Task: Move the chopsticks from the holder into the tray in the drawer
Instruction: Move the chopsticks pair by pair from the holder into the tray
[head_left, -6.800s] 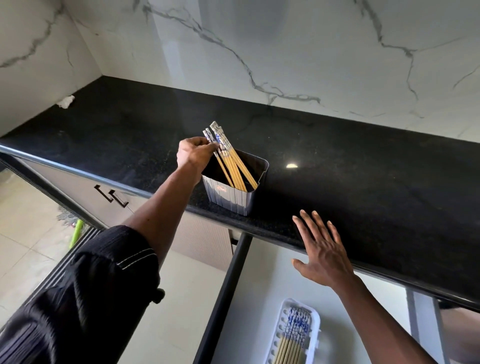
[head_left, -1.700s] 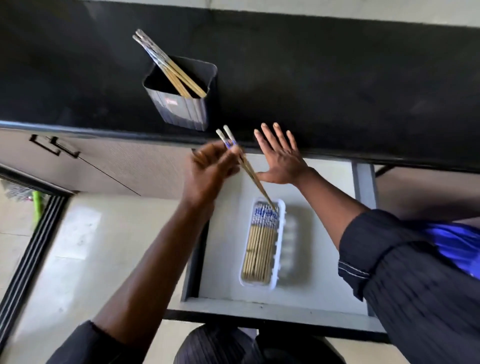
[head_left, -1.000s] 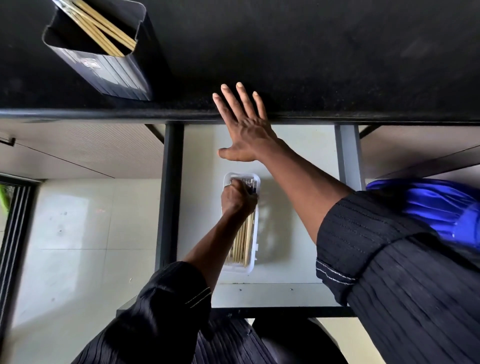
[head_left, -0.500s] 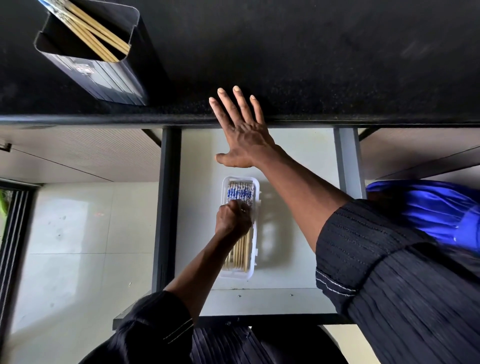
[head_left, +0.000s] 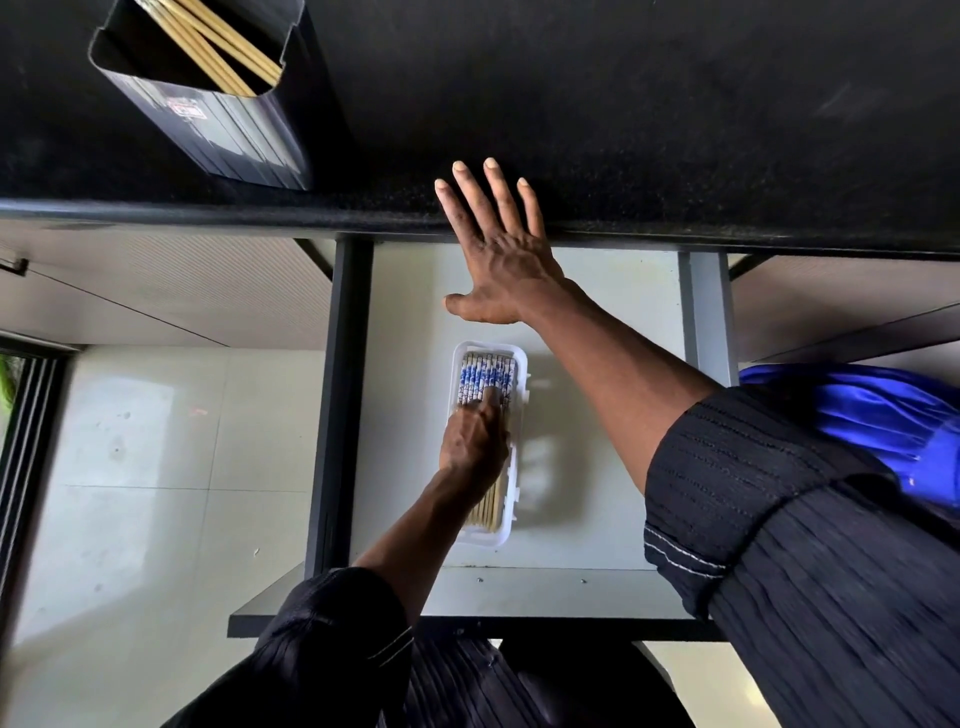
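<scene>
A white tray (head_left: 515, 514) lies in the open drawer (head_left: 592, 530), filled with wooden chopsticks (head_left: 487, 372) whose blue-and-white ends point toward the counter. My left hand (head_left: 471, 441) rests on top of those chopsticks, fingers stretched forward and touching the patterned ends, gripping nothing that I can see. My right hand (head_left: 501, 257) lies flat with fingers spread on the front edge of the black countertop (head_left: 649, 114), above the drawer. The grey metal holder (head_left: 228, 135) stands at the counter's left with a few chopsticks (head_left: 221, 49) leaning in it.
Dark drawer rails run along both sides of the drawer. A closed cabinet front is to the left under the counter, and pale floor tiles show below. A blue cloth (head_left: 862, 415) shows by my right sleeve.
My left hand carried chopsticks from the holder down into the tray, set them there, and now lies flatter with fingers extended over them. My right hand has stayed on the counter edge.
</scene>
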